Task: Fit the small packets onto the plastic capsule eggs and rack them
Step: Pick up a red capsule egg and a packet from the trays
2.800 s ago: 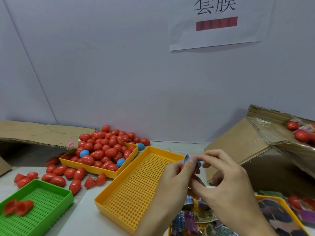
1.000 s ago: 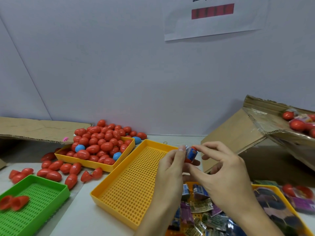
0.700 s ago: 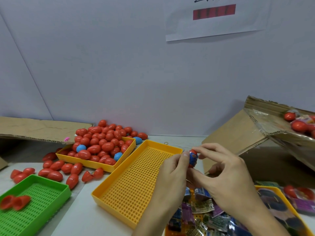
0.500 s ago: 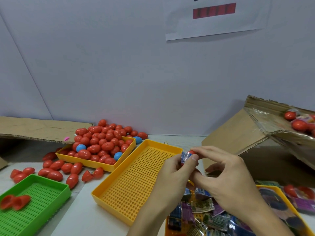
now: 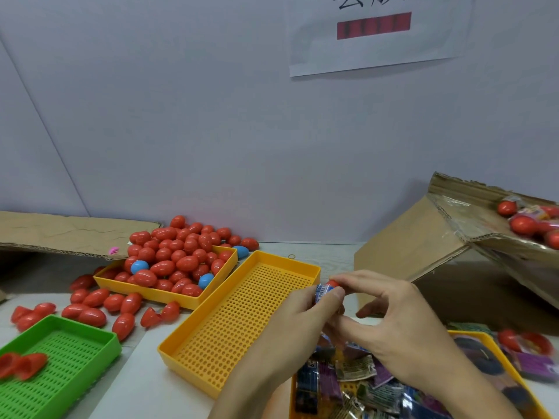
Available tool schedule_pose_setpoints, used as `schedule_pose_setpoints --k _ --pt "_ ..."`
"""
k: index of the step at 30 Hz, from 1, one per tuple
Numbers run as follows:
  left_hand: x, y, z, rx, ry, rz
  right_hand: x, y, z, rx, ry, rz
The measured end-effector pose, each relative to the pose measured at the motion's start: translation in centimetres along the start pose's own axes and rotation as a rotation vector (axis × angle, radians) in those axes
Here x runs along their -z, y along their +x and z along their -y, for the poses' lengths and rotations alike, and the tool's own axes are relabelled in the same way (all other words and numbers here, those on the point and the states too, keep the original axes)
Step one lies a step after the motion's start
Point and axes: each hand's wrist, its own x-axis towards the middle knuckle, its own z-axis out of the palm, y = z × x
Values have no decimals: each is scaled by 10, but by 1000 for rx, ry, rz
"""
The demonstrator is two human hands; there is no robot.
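Both hands meet above the near right corner of the perforated yellow tray, which holds nothing. The left hand and the right hand together hold one red capsule egg with a blue printed packet around it.

Grip state:
- Left hand: thumb and fingers curl around the packet and the lower part of the egg. The thumb tip lies across the packet's front face.
- Right hand: index finger and thumb pinch the egg's exposed red tip from the right side. The remaining fingers are loosely bent below it.

Position of the workpiece: the egg sits between the two sets of fingertips, with its red tip protruding up and to the right of the packet. How far the packet covers the egg cannot be told, since the fingers hide most of it.

Surroundings:
- A second yellow tray stands behind and to the left, heaped with red eggs and a few blue eggs. More red eggs lie loose on the table around it.
- A green perforated tray at the near left holds red egg halves.
- A third yellow tray beneath the hands holds loose packets.
- A cardboard box at the right carries more red eggs on its flap.
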Motion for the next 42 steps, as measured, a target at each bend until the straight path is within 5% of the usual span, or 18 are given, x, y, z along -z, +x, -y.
schedule_pose_setpoints --k 4,13,20,26,32,42 --pt "-13 5 0 141 -310 -170 -1 0 1 -3 -11 -6" --pt "-23 6 -7 148 -736 -94 -2 0 3 -26 123 -16" --pt "-25 4 -11 105 -716 -70 -4 -1 8 2 132 -19" --pt "-30 1 -15 130 -918 -93 -9 1 11 7 55 -177" --pt "-32 0 -16 142 -997 18 -6 3 11 -57 265 -180" --pt "-31 3 -14 81 -933 -102 -16 4 10 -97 450 -203"
